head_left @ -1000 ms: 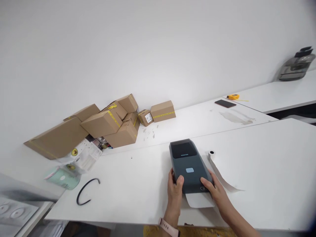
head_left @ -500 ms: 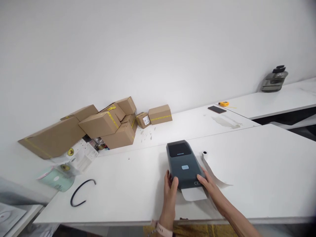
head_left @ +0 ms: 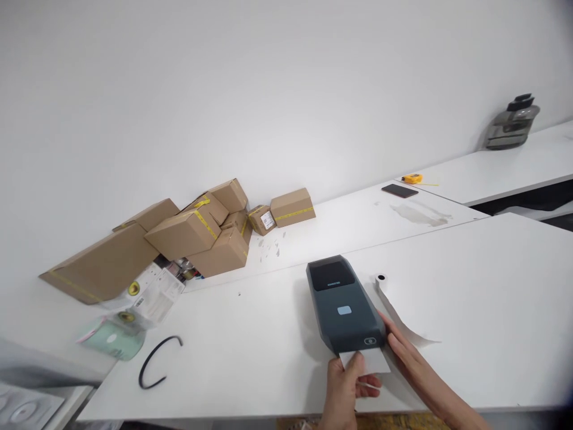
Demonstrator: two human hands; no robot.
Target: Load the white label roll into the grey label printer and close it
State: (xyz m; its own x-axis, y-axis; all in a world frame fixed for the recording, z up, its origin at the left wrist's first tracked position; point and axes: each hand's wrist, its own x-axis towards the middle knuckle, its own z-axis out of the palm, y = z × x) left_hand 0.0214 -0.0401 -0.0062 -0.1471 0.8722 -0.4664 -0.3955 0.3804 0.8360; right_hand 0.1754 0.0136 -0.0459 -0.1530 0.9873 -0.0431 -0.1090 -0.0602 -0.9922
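Note:
A dark grey label printer [head_left: 342,304] sits on the white table [head_left: 470,298] near its front edge. A white label [head_left: 371,362] sticks out of the printer's front slot. My left hand [head_left: 344,385] pinches the label's near left edge, thumb on top. My right hand [head_left: 403,352] lies against the printer's right front corner with its fingers stretched flat along the side. A small paper roll [head_left: 381,278] with a long loose strip [head_left: 403,325] lies just right of the printer.
Several taped cardboard boxes [head_left: 188,236] are piled against the wall at the back left, above packets and a mint green tape roll [head_left: 114,340]. A black curved band [head_left: 159,358] lies at the left. A phone [head_left: 399,190] and a yellow tape measure [head_left: 412,178] lie farther back.
My left hand has left the printer's left front side and come down to pinch the label. My right hand has slid slightly right along the printer's corner.

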